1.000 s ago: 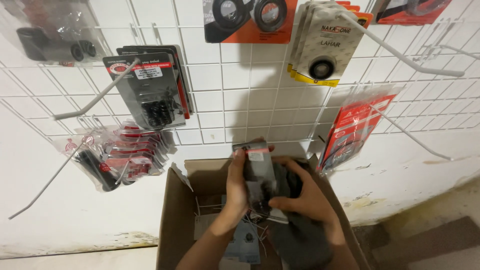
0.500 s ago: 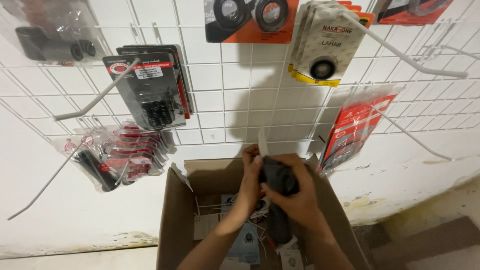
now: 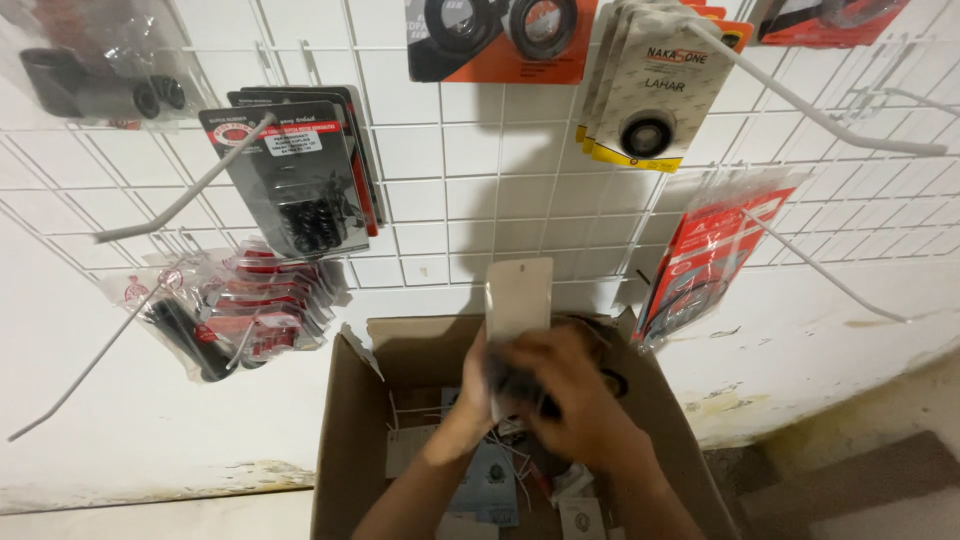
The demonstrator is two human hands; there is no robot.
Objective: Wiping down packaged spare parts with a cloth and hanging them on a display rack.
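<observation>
Both my hands are over an open cardboard box on the floor below a white wire grid wall. My left hand and my right hand together grip a stack of carded packets; the pale backing card sticks up above my fingers, and dark parts show between them. The image is blurred around the hands. More carded packets and loose tags lie inside the box under my forearms.
White wire hooks jut out from the grid. Hanging on it are black carded packs, red bagged parts, an orange card with rings, pale bearing cards and red packets. A step lies at the lower right.
The packets have been turned and lifted in my hands, so the pale card back now points up above the box. Both hands have risen slightly.
</observation>
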